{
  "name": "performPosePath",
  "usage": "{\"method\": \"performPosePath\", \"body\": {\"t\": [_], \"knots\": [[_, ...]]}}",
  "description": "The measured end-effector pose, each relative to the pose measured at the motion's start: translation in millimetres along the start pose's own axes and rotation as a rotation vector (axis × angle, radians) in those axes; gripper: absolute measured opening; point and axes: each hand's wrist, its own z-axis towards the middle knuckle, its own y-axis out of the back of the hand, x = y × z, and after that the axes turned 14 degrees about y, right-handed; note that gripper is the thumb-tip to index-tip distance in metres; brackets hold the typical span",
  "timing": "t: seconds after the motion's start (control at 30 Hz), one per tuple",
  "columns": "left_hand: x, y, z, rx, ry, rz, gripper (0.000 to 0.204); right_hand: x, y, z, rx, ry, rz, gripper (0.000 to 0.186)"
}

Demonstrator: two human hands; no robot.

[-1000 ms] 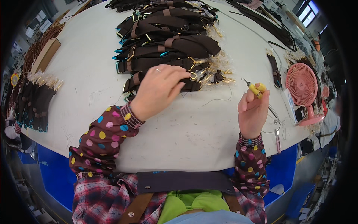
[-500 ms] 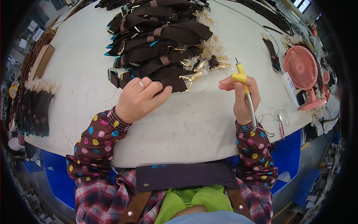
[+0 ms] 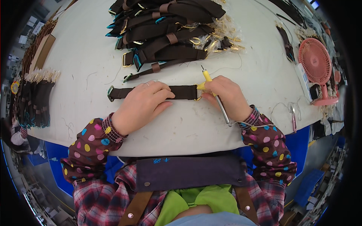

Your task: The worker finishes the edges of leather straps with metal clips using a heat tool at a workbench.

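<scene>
A dark brown webbing strap (image 3: pixel 184 92) lies crosswise on the table, with a metal buckle (image 3: pixel 110 93) at its left end and gold-coloured hardware (image 3: pixel 198 98) at its right end. My left hand (image 3: pixel 145 103) lies over the strap's middle, its fingers curled closed on it. In my right hand (image 3: pixel 230 97) is a corded, pen-shaped tool (image 3: pixel 221 106) with a yellow front, a metal rear part and a thin tip pointing away from me. The right fingers are closed at the gold hardware; how they touch it is partly hidden.
Beyond my hands lies a heap of similar straps (image 3: pixel 169 37) with gold hooks in clear plastic. More straps (image 3: pixel 37 101) hang over the left table edge, near a cardboard box (image 3: pixel 42 52). To the right are a pink fan (image 3: pixel 315 62) and small thread snips (image 3: pixel 293 118).
One strap has come away from the heap toward me and now lies straight. My right hand has moved left with the tool to the strap's gold end.
</scene>
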Motion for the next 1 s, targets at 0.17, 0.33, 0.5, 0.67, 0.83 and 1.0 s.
{"method": "performPosePath", "body": {"t": [0.17,0.33,0.5,0.67,0.83,1.0], "knots": [[-25,-4,32,0.122,0.087,-0.143,0.028,1,-2,-1,-0.118,-0.108,0.03,0.028],[-16,-11,46,0.264,0.128,-0.35,0.038,0,-6,-3,-0.201,-0.267,0.191,0.03],[-13,-15,42,0.123,0.016,-0.183,0.036,-2,3,-1,-0.124,-0.127,0.171,0.035],[-9,-12,44,-0.093,-0.133,0.122,0.035,-7,5,-2,-0.069,-0.043,0.081,0.034],[-3,-19,46,-0.184,-0.033,-0.037,0.037,-4,0,0,-0.194,-0.156,0.157,0.03],[-20,-22,49,-0.24,-0.097,-0.077,0.039,2,2,2,-0.228,-0.178,0.206,0.026]]}}
